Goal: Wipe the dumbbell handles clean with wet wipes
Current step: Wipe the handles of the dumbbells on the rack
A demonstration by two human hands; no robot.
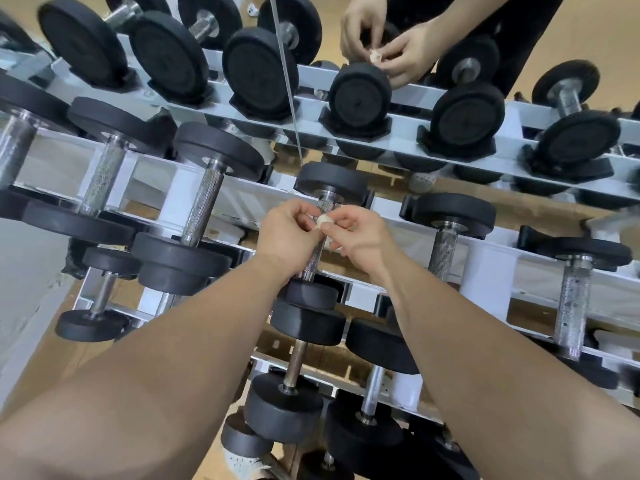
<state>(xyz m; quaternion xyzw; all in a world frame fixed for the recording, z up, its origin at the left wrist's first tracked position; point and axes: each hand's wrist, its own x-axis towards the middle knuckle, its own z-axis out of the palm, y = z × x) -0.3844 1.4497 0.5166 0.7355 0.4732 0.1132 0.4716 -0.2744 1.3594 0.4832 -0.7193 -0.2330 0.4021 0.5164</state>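
Observation:
A small crumpled, off-white wet wipe (322, 221) is pinched between my left hand (289, 233) and my right hand (360, 237). Both hands hover just above the knurled metal handle (317, 252) of a black dumbbell (332, 183) lying on the top tier of the white rack (485, 268). My hands cover the middle of that handle; its far end and near end show. Whether the wipe touches the handle I cannot tell.
More black dumbbells fill the rack: one to the left (204, 209), one to the right (445, 247), smaller ones on lower tiers (294, 362). A mirror (287, 81) behind the rack reflects the dumbbells and my hands. Wooden floor lies below.

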